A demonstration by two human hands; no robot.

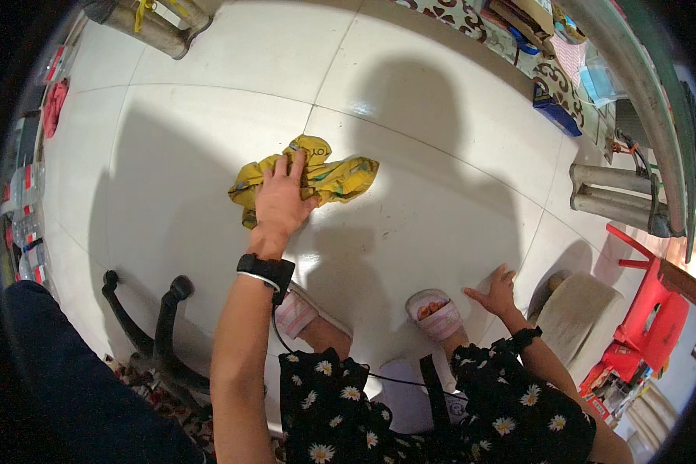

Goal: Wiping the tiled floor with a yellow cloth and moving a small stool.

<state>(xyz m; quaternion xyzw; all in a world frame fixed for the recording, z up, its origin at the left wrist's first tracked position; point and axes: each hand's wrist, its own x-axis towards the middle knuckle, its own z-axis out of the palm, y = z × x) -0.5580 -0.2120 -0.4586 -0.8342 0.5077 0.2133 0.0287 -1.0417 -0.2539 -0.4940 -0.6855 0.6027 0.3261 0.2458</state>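
Observation:
A crumpled yellow cloth with dark print and green patches lies on the white tiled floor. Pressed flat on its left part is my left hand, fingers spread and pointing away from me; a black band is on that wrist. My right hand hovers at the lower right, beside a pink-striped slipper, its fingers apart and holding nothing. Small dark marks show on the tile to the right of the cloth.
Black chair legs stand at the lower left, near plastic bottles. A red plastic stool is at the right, below a metal-legged table. A patterned surface with boxes runs along the upper right. More metal legs are at the top left.

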